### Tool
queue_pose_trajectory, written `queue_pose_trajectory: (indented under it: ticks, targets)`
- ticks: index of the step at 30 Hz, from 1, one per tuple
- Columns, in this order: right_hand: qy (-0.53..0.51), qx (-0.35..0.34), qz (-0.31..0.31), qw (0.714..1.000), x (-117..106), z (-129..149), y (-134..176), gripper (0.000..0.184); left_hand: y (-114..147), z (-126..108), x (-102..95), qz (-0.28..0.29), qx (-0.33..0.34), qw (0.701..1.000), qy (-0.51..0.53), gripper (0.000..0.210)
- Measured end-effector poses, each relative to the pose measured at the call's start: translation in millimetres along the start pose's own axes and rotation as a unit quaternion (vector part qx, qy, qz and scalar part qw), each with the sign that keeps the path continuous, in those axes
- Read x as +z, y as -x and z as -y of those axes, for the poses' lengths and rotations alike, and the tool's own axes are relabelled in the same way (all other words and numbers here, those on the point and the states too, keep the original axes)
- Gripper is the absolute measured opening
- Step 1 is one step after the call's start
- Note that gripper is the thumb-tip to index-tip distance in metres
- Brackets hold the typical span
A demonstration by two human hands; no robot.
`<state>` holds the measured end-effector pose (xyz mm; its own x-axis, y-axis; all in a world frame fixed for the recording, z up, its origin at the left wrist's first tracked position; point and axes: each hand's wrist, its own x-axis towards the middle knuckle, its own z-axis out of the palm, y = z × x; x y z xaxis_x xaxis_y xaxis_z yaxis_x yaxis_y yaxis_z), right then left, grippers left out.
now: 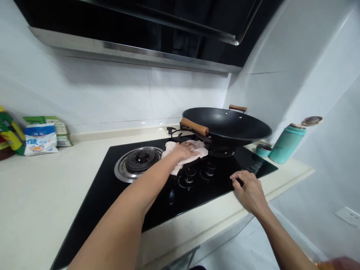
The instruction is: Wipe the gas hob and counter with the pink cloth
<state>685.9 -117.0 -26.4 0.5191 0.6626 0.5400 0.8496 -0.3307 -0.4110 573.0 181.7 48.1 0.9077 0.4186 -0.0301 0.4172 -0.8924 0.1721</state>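
Across the black glass cooktop (165, 202), my left hand (185, 150) presses on a bunched pale pink cloth (176, 169), its fingers bent into the folds. The cloth lies between the left burner (142, 159) and the wok (227, 125), just behind two control knobs (190, 174). My right hand (247, 187) rests at the cooktop's front right edge. Its fingers are curled, with thumb and forefinger tips close together and no object visible between them. The black wok sits on the right burner, one wooden handle (194, 126) pointing towards the cloth.
A turquoise flask (288, 144) with its lid flipped up and a small turquoise cup (263, 150) stand right of the wok. At the far left are a white and blue packet (41, 138) and a yellow-green container (11, 131). Overhead hangs a black range hood (135, 26).
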Motion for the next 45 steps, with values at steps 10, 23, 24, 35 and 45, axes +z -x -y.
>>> queue_pose_trajectory:
  ticks: [10,23,24,35,45]
  targets:
    - [0.006,-0.003,-0.015,1.000,4.6,-5.4,1.0,0.023,58.2,5.8,3.4,-0.005,0.000,0.999,-0.033,0.070]
    - [0.035,0.004,-0.015,0.999,2.9,2.8,2.8,0.023,168.8,-15.5,13.9,-0.031,0.008,0.997,-0.076,0.056]
    - [0.036,0.004,-0.016,0.999,2.7,4.0,3.2,0.023,178.2,-17.6,14.4,-0.032,0.007,0.996,-0.077,0.056]
    - [0.026,0.008,-0.033,0.999,2.7,6.3,4.5,0.025,268.4,-57.8,20.4,-0.007,0.064,0.997,-0.031,0.060]
    - [-0.098,-0.143,0.071,0.982,17.9,136.3,47.0,0.037,267.5,-95.2,27.0,-0.033,0.143,0.989,0.000,0.062]
